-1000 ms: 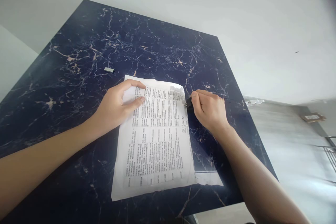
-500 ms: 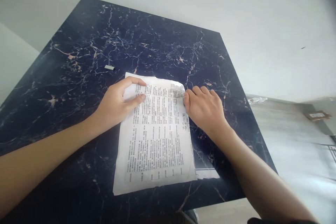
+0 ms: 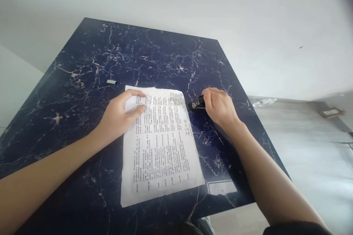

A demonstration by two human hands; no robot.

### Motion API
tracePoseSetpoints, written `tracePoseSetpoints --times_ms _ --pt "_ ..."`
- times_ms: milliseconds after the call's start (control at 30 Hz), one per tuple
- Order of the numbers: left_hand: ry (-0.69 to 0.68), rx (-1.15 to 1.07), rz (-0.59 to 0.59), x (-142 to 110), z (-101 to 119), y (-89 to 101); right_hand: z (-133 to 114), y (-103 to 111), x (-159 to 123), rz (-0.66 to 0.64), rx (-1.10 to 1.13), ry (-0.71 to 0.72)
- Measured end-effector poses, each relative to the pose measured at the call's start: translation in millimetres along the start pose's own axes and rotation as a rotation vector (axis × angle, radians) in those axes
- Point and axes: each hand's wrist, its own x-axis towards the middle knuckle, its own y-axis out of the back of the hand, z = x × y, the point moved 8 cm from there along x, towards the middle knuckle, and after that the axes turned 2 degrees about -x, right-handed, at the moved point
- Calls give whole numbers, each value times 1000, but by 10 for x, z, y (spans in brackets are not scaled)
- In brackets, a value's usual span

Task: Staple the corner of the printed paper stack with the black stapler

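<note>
Printed sheets of paper lie on the dark table, covered in columns of text with handwriting near the right edge. My left hand rests on their upper left part, thumb and index finger spread apart on the page. Just right of the sheets, my right hand is wrapped round a black stapler. Its front end points left towards the paper, with a small gap between them. The rest of the stapler is hidden under my fingers.
A small pale block lies on the marbled table, beyond my left hand. A flat rectangular thing with a bright reflection is near the front edge. On the floor to the right are a clear plastic item and a brown package.
My right hand has moved right, off the paper's edge, and the black stapler now shows in it. My left hand stays on the sheets. The view has shifted slightly.
</note>
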Motion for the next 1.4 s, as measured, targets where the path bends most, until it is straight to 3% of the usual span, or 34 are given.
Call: tracePoseSetpoints --times_ms 200,333,600,700,767,867,933,1067,1167,1300,1400 --pt "-60 44 4 -13 42 -18 102 11 21 -41 34 -40" --pt "-153 144 64 -69 133 -22 102 44 32 -104 81 27" --pt "-224 274 141 -184 115 -63 309 32 -33 -417 115 229" --pt "-308 337 134 -242 173 -95 441 56 -20 -411 68 171" --pt "-368 355 42 -288 232 -188 452 104 14 -330 47 92" --pt "-414 340 -181 -354 287 -389 275 247 45 -89 120 -23" --pt "-400 318 -274 -365 275 -470 8 253 12 -19 245 -25" --pt "-317 252 -282 -297 145 -452 -646 39 -140 -105 422 113" --pt "-202 182 -228 -241 -2 -363 -972 -154 -251 -157 432 201" --pt "-122 102 -243 -235 -56 -307 -1103 -313 -281 -234 415 241" --pt "-111 27 -226 -228 -14 -240 -940 -267 -216 -282 486 192"
